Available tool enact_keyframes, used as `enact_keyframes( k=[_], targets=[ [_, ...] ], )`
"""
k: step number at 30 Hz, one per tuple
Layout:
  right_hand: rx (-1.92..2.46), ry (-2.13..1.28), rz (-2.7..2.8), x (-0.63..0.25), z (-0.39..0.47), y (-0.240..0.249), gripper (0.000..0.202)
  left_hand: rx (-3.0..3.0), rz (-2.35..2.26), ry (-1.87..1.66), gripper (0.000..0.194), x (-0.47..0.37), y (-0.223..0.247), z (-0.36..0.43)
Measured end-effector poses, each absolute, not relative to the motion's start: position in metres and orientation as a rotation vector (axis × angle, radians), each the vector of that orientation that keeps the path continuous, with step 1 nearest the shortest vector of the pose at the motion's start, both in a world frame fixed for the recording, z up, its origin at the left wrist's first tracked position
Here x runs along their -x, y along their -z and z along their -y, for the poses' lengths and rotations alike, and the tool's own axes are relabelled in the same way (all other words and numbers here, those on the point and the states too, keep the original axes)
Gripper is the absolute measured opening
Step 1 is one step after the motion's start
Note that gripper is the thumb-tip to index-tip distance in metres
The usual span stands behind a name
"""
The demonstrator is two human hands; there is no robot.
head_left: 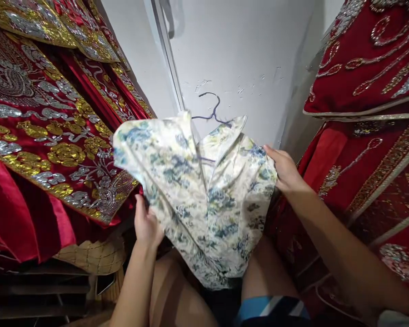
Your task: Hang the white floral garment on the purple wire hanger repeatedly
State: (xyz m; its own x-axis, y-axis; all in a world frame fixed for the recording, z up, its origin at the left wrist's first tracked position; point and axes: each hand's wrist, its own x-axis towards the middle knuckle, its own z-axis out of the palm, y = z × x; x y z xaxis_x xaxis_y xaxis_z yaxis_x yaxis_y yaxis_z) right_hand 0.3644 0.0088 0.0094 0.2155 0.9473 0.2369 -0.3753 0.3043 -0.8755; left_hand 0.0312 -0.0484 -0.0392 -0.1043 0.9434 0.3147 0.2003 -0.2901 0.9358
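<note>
A white floral garment [180, 181] with blue and green print, open at the neck, hangs on a thin dark hanger [214, 111] in front of me. The hanger's hook points up and is free of any rail. My left hand [147, 226] is at the garment's left edge, thumb up, its other fingers hidden behind the cloth. At the garment's right shoulder, my right hand [283, 168] grips the edge, with the fingers partly behind the fabric. The garment's lower end hangs above my legs.
Red garments with gold and silver sequins [68, 154] hang close on the left. More red embroidered garments [371, 59] hang on the right. Ahead stands a pale grey door or panel [245, 45] with peeling marks. Dark slats [44, 290] show at lower left.
</note>
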Motion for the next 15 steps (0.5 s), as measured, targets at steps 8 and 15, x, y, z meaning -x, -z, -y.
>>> enact_keyframes(
  k=[8, 15],
  targets=[
    [0.816, -1.042, 1.086, -0.314, -0.036, -0.024, 0.04, -0.794, -1.312, -1.555, 0.055, -0.031, 0.061, 0.065],
    [0.912, -1.043, 1.173, -0.327, -0.016, 0.008, 0.043, -0.574, -1.133, -1.575, 0.053, -0.037, 0.089, 0.084]
  ],
)
